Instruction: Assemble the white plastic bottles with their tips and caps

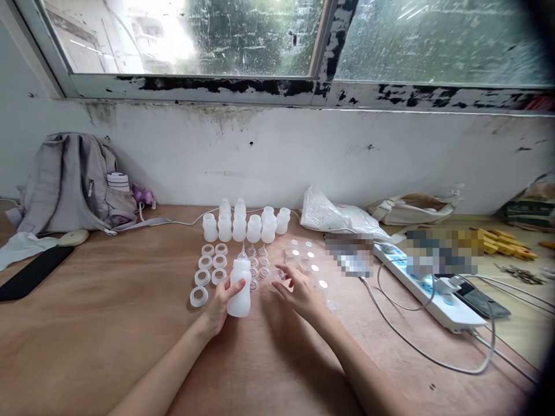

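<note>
My left hand (219, 303) is closed round a white plastic bottle (240, 287) that stands upright on the wooden table (108, 323). My right hand (299, 292) holds a small clear cap (276, 278) in its fingertips just right of the bottle. Behind them lie white rings (207, 271) in two columns, small clear nipples (258, 260), and clear caps (306, 257). Several more white bottles (243, 224) stand in a group further back.
A grey backpack (71, 182) leans on the wall at the back left, with a black flat object (32, 271) near it. A white plastic bag (336, 216), a power strip (429, 294) with cables and a phone (481, 300) lie to the right.
</note>
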{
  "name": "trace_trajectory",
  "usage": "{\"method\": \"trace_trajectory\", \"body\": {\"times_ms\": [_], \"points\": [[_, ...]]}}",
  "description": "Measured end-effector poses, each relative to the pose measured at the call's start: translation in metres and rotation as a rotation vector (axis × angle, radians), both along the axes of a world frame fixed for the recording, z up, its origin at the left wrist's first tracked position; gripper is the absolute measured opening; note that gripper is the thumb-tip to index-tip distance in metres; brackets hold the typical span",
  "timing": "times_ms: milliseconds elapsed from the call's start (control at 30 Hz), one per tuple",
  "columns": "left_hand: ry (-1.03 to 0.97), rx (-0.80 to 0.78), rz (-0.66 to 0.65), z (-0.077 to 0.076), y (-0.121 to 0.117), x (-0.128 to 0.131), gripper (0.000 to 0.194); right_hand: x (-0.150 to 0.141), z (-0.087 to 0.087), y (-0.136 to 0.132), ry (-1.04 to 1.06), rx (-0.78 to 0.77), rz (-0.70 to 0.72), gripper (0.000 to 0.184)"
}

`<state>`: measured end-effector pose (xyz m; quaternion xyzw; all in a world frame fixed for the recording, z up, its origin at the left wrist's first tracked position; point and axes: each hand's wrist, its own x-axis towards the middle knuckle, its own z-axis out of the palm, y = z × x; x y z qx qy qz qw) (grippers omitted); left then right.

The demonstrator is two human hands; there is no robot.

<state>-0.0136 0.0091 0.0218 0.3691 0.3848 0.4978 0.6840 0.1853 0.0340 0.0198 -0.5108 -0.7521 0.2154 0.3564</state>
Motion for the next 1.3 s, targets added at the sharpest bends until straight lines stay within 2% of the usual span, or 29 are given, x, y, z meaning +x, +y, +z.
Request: {"method": "trace_trajectory", "body": {"times_ms": [67, 133, 233, 333, 433, 533, 800, 1067, 1200, 1300], "points": [[0.034, 0.024, -0.007, 0.001, -0.001, 0.0, 0.031, -0.003, 0.004, -0.002, 0.253, -0.018, -0.028, 0.034], [0.063, 0.044, -0.073, 0.003, -0.003, 0.001, 0.029, -0.006, 0.008, -0.004, 0.471, -0.034, -0.024, 0.034], [0.086, 0.08, -0.22, 0.005, -0.005, 0.001, 0.034, -0.007, 0.011, -0.008, 0.614, -0.012, -0.058, 0.036], [0.11, 0.057, -0.292, 0.006, -0.006, 0.0, 0.044, -0.006, 0.01, -0.009, 0.656, 0.005, -0.087, 0.039], [0.154, 0.058, -0.308, 0.007, -0.005, -0.001, 0.036, -0.006, 0.011, -0.009, 0.708, -0.013, -0.076, 0.038], [0.174, 0.115, -0.275, 0.008, -0.005, -0.001, 0.028, -0.008, 0.014, -0.011, 0.707, -0.045, -0.054, 0.037], [0.249, 0.106, -0.172, 0.004, 0.0, -0.003, 0.035, -0.017, 0.013, -0.02, 0.634, -0.139, 0.039, 0.033], [0.288, 0.171, -0.098, 0.006, 0.001, -0.003, 0.03, -0.022, 0.011, -0.021, 0.645, -0.15, 0.028, 0.029], [0.295, 0.178, -0.097, 0.005, 0.001, -0.005, 0.03, -0.022, 0.01, -0.022, 0.641, -0.162, 0.035, 0.027], [0.32, 0.178, -0.148, 0.004, 0.003, -0.008, 0.032, -0.018, 0.01, -0.019, 0.64, -0.19, 0.03, 0.017]]}}
